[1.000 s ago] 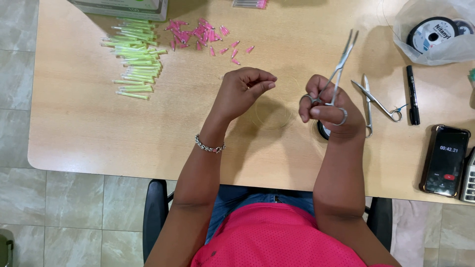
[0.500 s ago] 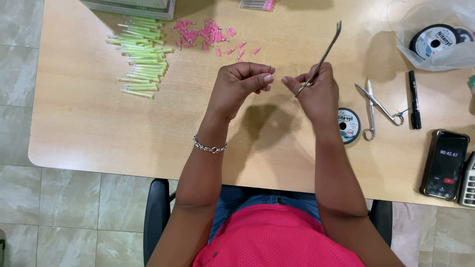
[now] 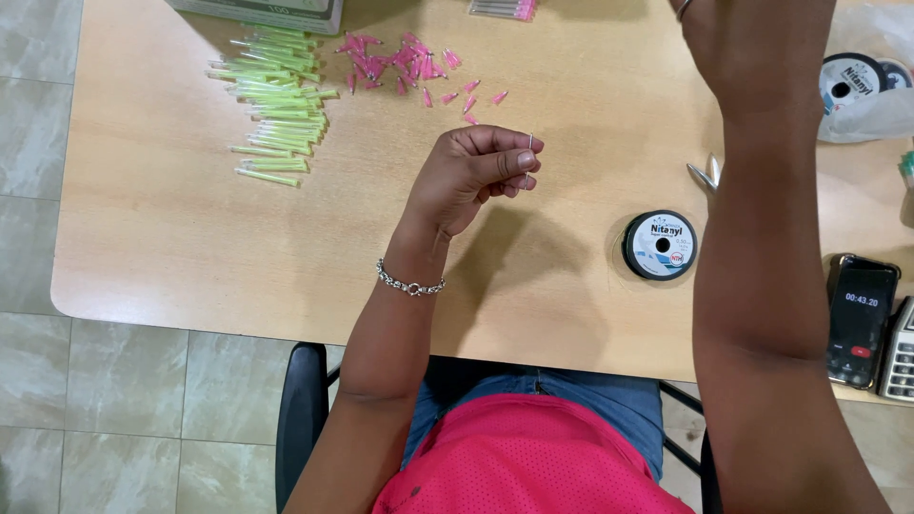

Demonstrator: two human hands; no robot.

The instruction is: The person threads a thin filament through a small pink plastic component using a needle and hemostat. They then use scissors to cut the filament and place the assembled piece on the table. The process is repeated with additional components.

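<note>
L thumb and forefinger (image 3: 522, 160) pinched together on a thin needle-like pin (image 3: 529, 143), upright, tip poking above the fingers; other fingers curled in. Left hand (image 3: 471, 171) hovers above the table (image 3: 171, 238), w/ a chain bracelet (image 3: 409, 284) at the wrist. Right hand (image 3: 752, 38) raised high, mostly out of frame; can't tell its finger state. Black thread spool (image 3: 659, 245) lies on the table btwn the arms. Green tubes (image 3: 276, 114) and pink caps (image 3: 400, 62) piled far side. Phone (image 3: 860, 319) at right edge.
</note>
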